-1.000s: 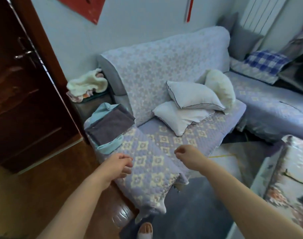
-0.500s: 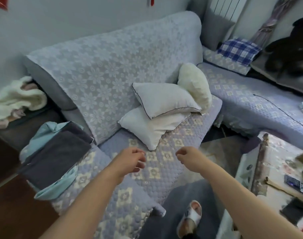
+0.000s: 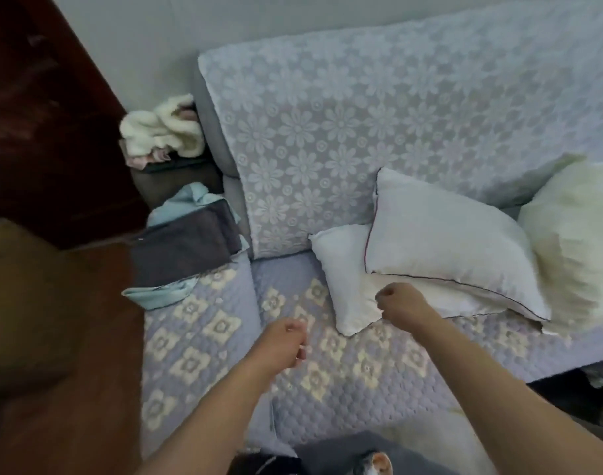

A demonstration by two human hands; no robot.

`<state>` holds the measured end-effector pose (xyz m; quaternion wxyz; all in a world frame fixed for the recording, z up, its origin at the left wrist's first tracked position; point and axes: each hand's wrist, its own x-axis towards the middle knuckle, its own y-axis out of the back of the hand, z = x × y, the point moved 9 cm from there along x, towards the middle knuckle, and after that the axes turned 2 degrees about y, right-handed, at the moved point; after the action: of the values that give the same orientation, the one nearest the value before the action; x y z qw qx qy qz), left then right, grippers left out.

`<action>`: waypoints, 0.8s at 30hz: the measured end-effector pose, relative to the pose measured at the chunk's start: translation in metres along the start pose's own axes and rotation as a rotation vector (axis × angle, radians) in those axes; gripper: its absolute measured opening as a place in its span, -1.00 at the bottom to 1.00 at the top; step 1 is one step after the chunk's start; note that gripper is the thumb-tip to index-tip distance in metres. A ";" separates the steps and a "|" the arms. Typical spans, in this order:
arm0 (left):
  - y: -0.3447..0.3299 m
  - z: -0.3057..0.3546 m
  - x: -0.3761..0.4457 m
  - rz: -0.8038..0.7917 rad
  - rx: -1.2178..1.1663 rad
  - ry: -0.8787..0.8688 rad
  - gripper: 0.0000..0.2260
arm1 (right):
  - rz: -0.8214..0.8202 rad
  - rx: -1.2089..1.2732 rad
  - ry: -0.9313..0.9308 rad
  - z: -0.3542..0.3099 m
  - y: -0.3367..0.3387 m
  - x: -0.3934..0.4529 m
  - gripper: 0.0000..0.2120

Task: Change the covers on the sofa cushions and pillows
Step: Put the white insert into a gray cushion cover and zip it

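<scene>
Three bare white pillows lie on the sofa seat: a flat one [image 3: 344,269] at the bottom, one with dark piping [image 3: 440,234] on top of it, and a fluffy cream one [image 3: 574,241] at the right. The seat wears a quilted lavender cover [image 3: 327,378] with cream flowers, and the backrest a lace floral cover [image 3: 361,132]. Folded dark grey and light blue fabric [image 3: 183,248] sits on the left armrest. My right hand [image 3: 399,303] hovers over the flat pillow's near edge, fingers curled, holding nothing. My left hand [image 3: 286,341] is above the seat, also curled and holding nothing.
A cream fleece bundle [image 3: 163,132] lies on a small side table left of the sofa. A dark wooden door [image 3: 36,114] stands at the far left. My foot in a slipper [image 3: 379,464] shows at the bottom edge on a dark rug.
I have stepped closer to the sofa and my view has swung left and down. Both hands have moved nearer the pillows, the right one now over the flat pillow's edge.
</scene>
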<state>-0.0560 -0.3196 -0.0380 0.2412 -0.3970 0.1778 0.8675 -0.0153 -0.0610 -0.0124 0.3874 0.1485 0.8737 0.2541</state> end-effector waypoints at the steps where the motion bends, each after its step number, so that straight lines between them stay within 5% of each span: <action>1: 0.016 -0.001 0.003 0.044 -0.001 0.008 -0.86 | -0.017 -0.009 0.061 -0.022 -0.005 0.014 -0.82; 6: 0.102 -0.017 0.039 0.263 0.181 0.082 -0.80 | -0.164 -0.030 0.220 -0.116 -0.059 0.035 -0.79; 14: 0.189 0.028 0.212 0.389 1.074 0.044 -0.36 | -0.231 -0.265 0.284 -0.159 -0.118 0.098 -0.81; 20: 0.218 0.032 0.300 0.344 1.152 0.171 -0.47 | -0.197 -0.337 0.203 -0.140 -0.122 0.129 -0.83; 24: 0.243 0.060 0.288 0.552 1.065 0.020 -0.64 | -0.219 -0.334 0.111 -0.130 -0.117 0.132 -0.79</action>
<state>-0.3919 -0.4095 -0.1954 0.1710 -0.1687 0.6870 0.6858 -0.2073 -0.1403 -0.0835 0.3834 -0.0278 0.8502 0.3598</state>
